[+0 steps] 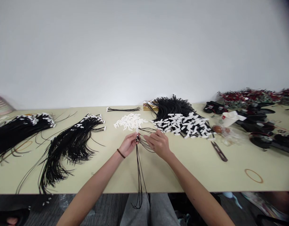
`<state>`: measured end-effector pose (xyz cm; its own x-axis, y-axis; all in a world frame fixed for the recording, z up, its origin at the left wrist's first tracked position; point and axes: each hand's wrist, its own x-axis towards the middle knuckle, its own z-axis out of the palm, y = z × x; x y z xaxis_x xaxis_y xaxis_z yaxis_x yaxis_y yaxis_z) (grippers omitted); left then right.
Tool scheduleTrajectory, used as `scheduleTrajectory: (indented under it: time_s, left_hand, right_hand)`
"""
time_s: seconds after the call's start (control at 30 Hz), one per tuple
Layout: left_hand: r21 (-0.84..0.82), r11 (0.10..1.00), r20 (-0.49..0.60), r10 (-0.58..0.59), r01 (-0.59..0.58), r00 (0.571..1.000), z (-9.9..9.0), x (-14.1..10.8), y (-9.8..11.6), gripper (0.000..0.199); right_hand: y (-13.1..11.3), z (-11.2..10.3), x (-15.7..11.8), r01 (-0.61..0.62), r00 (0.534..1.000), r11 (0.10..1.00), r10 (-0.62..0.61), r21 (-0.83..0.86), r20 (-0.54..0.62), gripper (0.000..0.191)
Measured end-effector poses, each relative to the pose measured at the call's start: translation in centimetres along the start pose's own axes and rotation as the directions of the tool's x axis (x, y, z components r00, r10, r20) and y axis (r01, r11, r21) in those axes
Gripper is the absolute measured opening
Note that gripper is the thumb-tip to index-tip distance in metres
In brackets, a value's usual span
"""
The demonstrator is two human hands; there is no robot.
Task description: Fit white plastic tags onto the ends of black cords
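My left hand [128, 144] is closed on a small white connector [137, 130] near the middle of the table. Thin black wires [138, 169] run from it and hang down over the table's front edge. My right hand [160, 144] is just to the right, its fingers pinched around several black wires [146, 145] that stretch toward the connector. Exactly where those wire ends meet the connector is hidden by the fingers. Beyond both hands lies a heap of loose white connectors [129, 121].
Wire bundles with white connectors lie at left [71, 144], far left [17, 131] and right [182, 122]. One small wire bundle [124, 109] rests by the wall. Thread snips [219, 151], a rubber band [253, 176], a paper cup [229, 119] and black parts [257, 125] are on the right.
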<state>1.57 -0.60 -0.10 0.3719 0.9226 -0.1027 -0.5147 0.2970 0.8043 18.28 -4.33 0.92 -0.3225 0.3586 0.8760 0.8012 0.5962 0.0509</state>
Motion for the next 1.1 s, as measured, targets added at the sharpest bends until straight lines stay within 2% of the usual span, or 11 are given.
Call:
scheduleTrajectory:
  time_s: [0.57, 0.83, 1.1]
  left_hand:
    - [0.127, 0.991, 0.063, 0.042, -0.049, 0.997, -0.2, -0.1, -0.1, 0.025]
    - [0.204, 0.977, 0.127, 0.039, -0.065, 0.991, 0.2, -0.5, -0.4, 0.024]
    - [0.269, 0.959, 0.111, 0.057, -0.085, 0.992, 0.5, -0.7, -0.2, 0.027]
  right_hand:
    - [-0.4, 0.1, 0.2, -0.016, 0.999, 1.0, 0.015, -0.01, -0.049, 0.005]
    - [-1.0, 0.2, 0.3, -0.007, 0.999, 0.998, 0.005, -0.056, -0.046, 0.02]
    - [-1.1, 0.1, 0.4, -0.024, 0.999, 1.0, 0.023, -0.015, -0.029, 0.017]
